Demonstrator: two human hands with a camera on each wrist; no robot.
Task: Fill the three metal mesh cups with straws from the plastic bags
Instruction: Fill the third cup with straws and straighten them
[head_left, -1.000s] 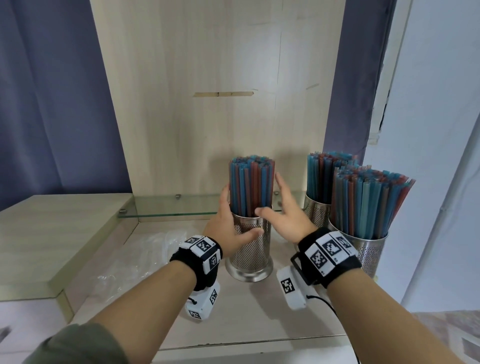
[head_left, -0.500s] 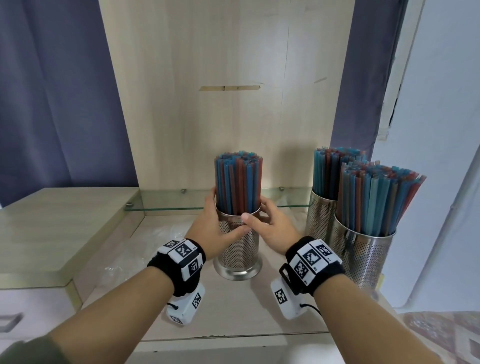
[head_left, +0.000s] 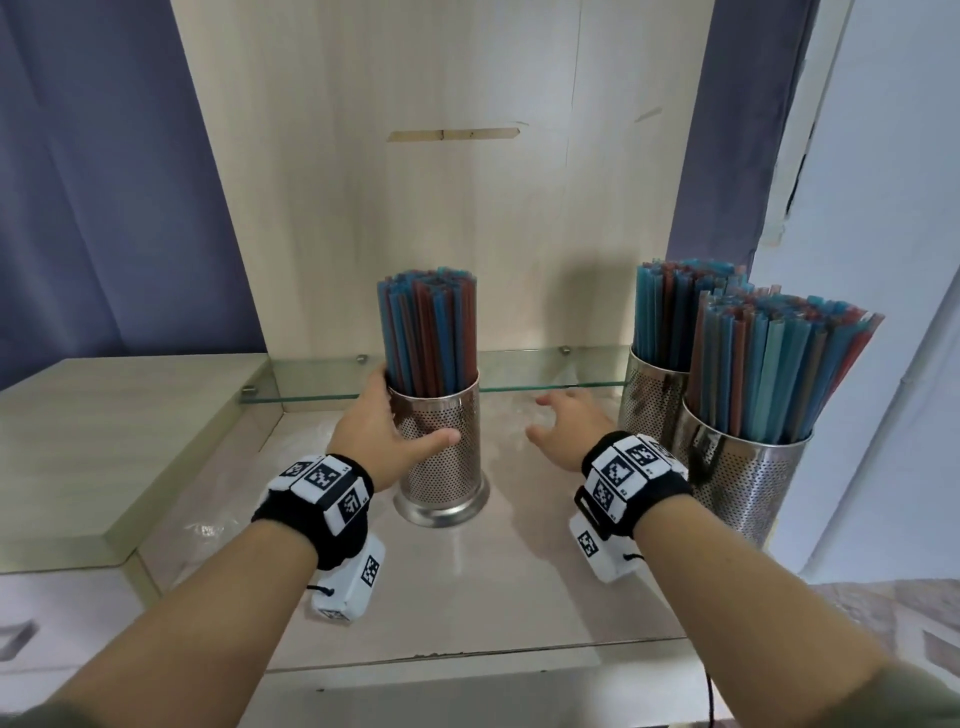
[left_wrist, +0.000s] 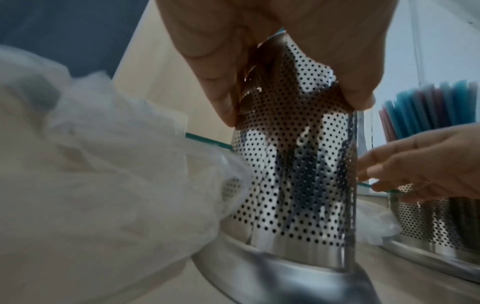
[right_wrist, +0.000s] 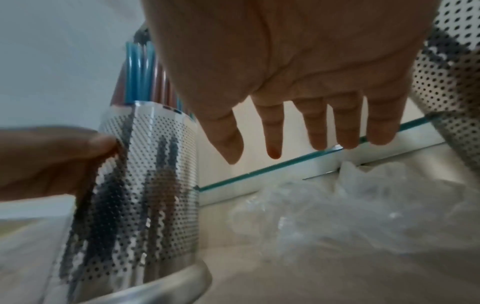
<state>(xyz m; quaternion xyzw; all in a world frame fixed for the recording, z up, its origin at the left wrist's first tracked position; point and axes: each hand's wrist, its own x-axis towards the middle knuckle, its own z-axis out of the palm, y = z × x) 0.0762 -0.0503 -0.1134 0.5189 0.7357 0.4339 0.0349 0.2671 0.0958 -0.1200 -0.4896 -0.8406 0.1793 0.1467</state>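
Three perforated metal cups stand on the shelf, each full of blue and red straws. My left hand (head_left: 387, 426) grips the middle cup (head_left: 441, 457), thumb across its front and fingers behind; its straws (head_left: 426, 332) stand upright in a tight bundle. In the left wrist view the thumb and fingers (left_wrist: 223, 102) wrap the cup wall (left_wrist: 293, 174). My right hand (head_left: 561, 431) hovers open to the right of that cup, touching nothing, fingers spread (right_wrist: 322, 133). The other two cups (head_left: 654, 410) (head_left: 748, 483) stand at the right.
Clear plastic bags lie crumpled on the shelf: one left of the middle cup (left_wrist: 103, 164), another behind my right hand (right_wrist: 337, 205). A glass ledge (head_left: 545, 369) runs along the back panel. A raised wooden counter (head_left: 104, 415) borders the left, a white wall the right.
My right hand has let go of the middle cup and drawn away to the right, opening. The left hand keeps its grip on the cup, which now stands further left.
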